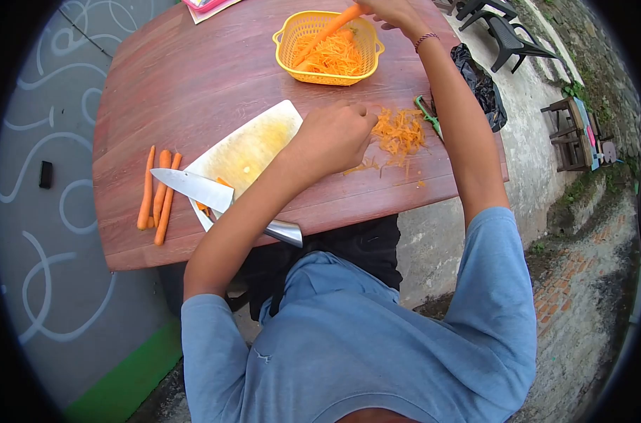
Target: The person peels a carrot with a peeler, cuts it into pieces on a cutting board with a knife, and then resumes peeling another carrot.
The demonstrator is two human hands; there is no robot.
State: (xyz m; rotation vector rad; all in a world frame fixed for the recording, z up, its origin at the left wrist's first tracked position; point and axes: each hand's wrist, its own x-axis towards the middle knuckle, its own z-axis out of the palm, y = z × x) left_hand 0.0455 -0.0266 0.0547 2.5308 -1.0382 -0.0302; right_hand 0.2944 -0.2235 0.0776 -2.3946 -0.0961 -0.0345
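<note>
My right hand grips the thick end of a long peeled carrot, which slants down into a yellow plastic basket. Shredded carrot lies in that basket. Over the table my left hand is closed, its fingers curled beside a pile of carrot peelings; what it holds, if anything, is hidden. Under my left forearm, a white cutting board carries a large kitchen knife and some orange carrot pieces. The knife's metal handle sticks out past the table edge.
Several whole carrots lie left of the board. A green-handled peeler rests right of the peelings, near a black plastic bag at the table's right edge. Dark plastic chairs and a small wooden stool stand beyond.
</note>
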